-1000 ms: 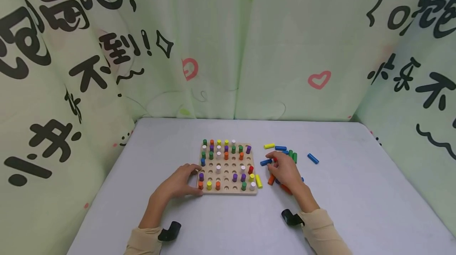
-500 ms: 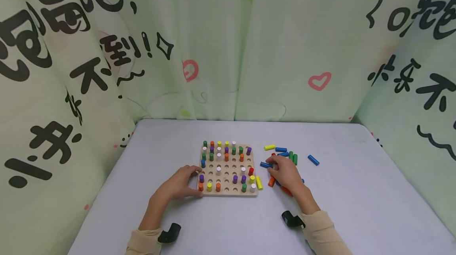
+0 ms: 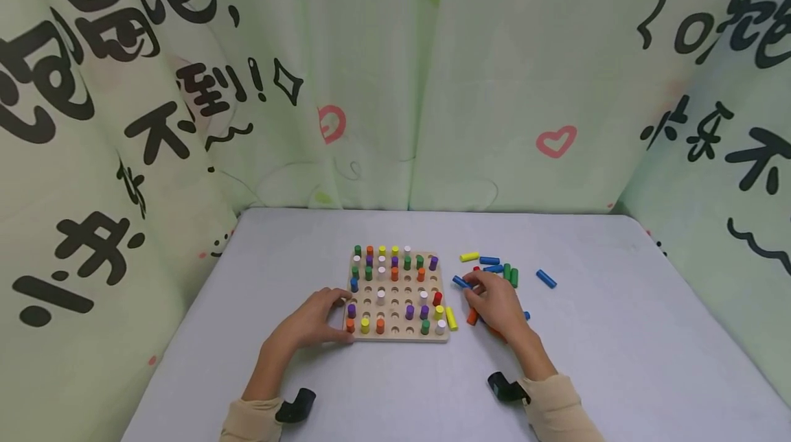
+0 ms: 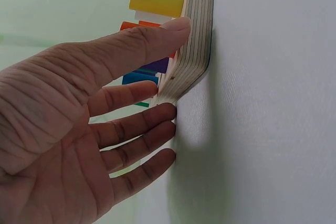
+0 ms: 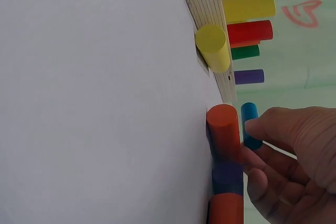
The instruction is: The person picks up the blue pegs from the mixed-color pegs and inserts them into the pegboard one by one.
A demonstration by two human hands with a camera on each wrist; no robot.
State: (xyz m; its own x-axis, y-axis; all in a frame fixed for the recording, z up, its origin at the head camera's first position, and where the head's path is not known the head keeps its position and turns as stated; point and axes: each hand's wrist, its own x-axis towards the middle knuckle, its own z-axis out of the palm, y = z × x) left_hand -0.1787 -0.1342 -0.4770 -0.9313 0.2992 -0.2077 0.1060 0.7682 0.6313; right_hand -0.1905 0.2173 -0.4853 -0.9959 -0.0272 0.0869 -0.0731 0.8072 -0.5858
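My left hand [image 3: 315, 318] rests against the near-left corner of a wooden pegboard [image 3: 395, 338]. In the left wrist view its thumb touches the board's edge beside a yellow peg [image 4: 157, 3], and its fingers extend fairly straight along the side. Coloured pegs stand upright in many of the board's holes. Right of the board, my right hand [image 3: 497, 301] pinches a blue peg [image 3: 461, 281] between thumb and fingers, tilted just above the loose pegs. The right wrist view shows this blue peg [image 5: 250, 111] at the thumb tip, behind an orange peg [image 5: 224, 129].
A loose yellow peg [image 3: 452, 318] lies along the board's right edge. Beyond my right hand are another yellow peg [image 3: 469, 257], several blue ones and two green pegs [image 3: 510, 275]. One blue peg [image 3: 546, 278] lies apart to the right. Orange pegs are partly hidden under the hand.
My right fingers have taken hold of the blue peg, which has tilted and risen slightly. The left hand stays at the board. The whole view has shifted slightly.
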